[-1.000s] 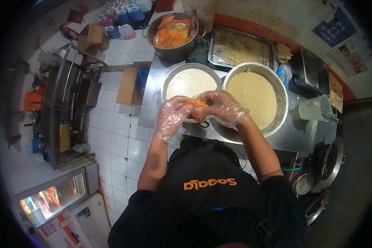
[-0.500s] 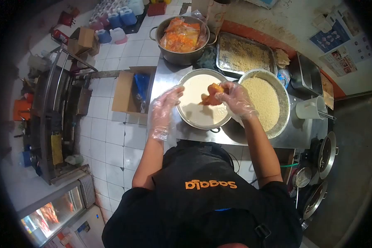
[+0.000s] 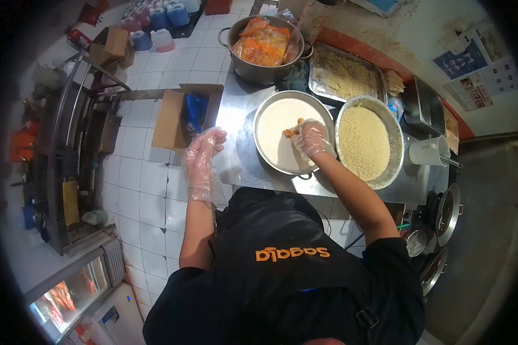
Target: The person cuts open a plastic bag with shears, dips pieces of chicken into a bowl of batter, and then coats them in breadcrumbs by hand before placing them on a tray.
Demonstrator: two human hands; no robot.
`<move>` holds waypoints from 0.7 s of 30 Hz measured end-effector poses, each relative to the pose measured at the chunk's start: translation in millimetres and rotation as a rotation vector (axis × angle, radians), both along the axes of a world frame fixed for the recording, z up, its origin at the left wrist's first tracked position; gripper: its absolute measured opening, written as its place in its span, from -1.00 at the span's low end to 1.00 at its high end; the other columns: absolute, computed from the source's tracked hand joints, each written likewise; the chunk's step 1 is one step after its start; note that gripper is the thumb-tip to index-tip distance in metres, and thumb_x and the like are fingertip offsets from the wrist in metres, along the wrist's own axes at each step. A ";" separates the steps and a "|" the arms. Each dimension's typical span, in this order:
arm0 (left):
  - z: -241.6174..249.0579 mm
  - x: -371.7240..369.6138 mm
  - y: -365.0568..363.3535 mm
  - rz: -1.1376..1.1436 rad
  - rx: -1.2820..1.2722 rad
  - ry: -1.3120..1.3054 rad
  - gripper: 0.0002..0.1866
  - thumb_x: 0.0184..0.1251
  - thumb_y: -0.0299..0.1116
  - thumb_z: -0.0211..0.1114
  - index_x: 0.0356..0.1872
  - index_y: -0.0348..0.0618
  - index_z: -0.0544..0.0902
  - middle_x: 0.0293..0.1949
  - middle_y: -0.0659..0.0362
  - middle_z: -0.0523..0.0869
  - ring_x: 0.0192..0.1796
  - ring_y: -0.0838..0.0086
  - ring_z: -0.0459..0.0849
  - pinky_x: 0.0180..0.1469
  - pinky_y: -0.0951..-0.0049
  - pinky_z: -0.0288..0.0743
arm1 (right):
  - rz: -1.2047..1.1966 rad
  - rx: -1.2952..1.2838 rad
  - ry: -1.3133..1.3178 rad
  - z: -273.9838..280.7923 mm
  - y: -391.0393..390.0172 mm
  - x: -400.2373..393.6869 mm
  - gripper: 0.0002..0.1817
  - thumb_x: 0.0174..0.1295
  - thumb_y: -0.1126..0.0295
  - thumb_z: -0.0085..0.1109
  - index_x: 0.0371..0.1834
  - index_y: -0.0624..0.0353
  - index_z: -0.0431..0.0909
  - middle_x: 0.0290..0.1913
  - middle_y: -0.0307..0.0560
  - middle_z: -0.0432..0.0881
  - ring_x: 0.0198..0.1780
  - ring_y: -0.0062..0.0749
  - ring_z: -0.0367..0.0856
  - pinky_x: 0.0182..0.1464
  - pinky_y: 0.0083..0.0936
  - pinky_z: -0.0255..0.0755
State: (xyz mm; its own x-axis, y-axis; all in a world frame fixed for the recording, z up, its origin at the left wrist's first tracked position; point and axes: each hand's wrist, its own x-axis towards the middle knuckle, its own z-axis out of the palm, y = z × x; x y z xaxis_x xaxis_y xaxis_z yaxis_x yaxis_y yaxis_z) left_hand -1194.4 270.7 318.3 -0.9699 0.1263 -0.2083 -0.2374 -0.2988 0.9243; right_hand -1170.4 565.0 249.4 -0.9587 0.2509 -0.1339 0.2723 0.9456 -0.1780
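Observation:
My right hand (image 3: 313,140), in a clear plastic glove, is over the pan of pale batter (image 3: 276,122). Its fingers are closed on an orange piece of meat, perhaps chicken (image 3: 291,132), low at the batter's surface; part of the piece is hidden by the hand. My left hand (image 3: 202,161), gloved the same way, hangs in the air off the table's left edge, fingers loosely extended and nothing in them. Right of the batter stands a round pan of pale crumbs (image 3: 365,144).
A large pot (image 3: 259,72) with bagged orange meat (image 3: 263,43) stands at the back left. Behind the pans lies a metal tray of crumbs (image 3: 345,72). A white jug (image 3: 426,150) is at the right. An open cardboard box (image 3: 171,118) stands left of the metal table (image 3: 236,103).
My right hand has lowered the meat piece towards the batter. My left hand has moved away from the pan's rim, to the left and down.

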 end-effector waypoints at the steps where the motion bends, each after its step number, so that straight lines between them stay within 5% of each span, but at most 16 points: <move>1: -0.6 1.1 -2.3 0.005 0.001 -0.003 -0.70 0.39 -0.27 0.19 -0.03 -0.26 0.64 -0.12 0.06 0.73 -0.04 0.39 0.68 0.03 0.45 0.48 | 0.005 0.001 -0.003 -9.3 0.7 -1.4 -0.68 0.00 0.07 0.30 -0.45 0.11 0.71 -0.41 0.06 0.68 -0.31 -0.09 0.68 -0.21 -0.23 0.53; 10: -0.9 0.1 -13.1 0.065 0.006 -0.032 -0.69 0.39 -0.32 0.20 0.02 -0.32 0.60 -0.11 0.04 0.71 -0.04 0.41 0.68 0.04 0.47 0.51 | 0.044 0.075 -0.037 -32.8 5.1 -12.9 -0.74 -0.09 0.18 0.29 -0.55 0.18 0.68 -0.48 0.11 0.67 -0.36 -0.11 0.70 -0.27 -0.24 0.55; 13: 0.8 -1.8 -12.6 0.091 0.024 -0.015 -0.70 0.38 -0.30 0.21 -0.02 -0.31 0.63 -0.14 0.06 0.73 -0.08 0.42 0.69 -0.02 0.50 0.50 | 0.081 -0.059 -0.087 -5.6 7.5 -13.3 -0.73 -0.08 0.20 0.33 -0.49 0.20 0.71 -0.44 0.11 0.69 -0.34 -0.12 0.70 -0.22 -0.28 0.56; 15: 0.8 -2.9 -11.9 0.099 0.017 -0.012 -0.70 0.37 -0.31 0.22 -0.03 -0.33 0.63 -0.15 0.06 0.73 -0.09 0.43 0.69 -0.02 0.51 0.50 | -0.043 -0.436 -0.121 22.7 9.7 -11.8 -0.70 -0.07 0.22 0.38 -0.36 0.23 0.74 -0.38 0.11 0.71 -0.34 -0.18 0.70 -0.16 -0.34 0.54; 21: -2.7 -5.7 -7.6 0.099 0.036 -0.016 -0.72 0.38 -0.30 0.22 -0.04 -0.30 0.64 -0.17 0.07 0.73 -0.10 0.42 0.70 -0.02 0.51 0.50 | -0.116 -0.744 -0.040 85.9 25.8 3.1 -0.66 -0.04 0.30 0.41 -0.22 0.28 0.72 -0.38 0.02 0.73 -0.37 -0.42 0.66 -0.17 -0.47 0.50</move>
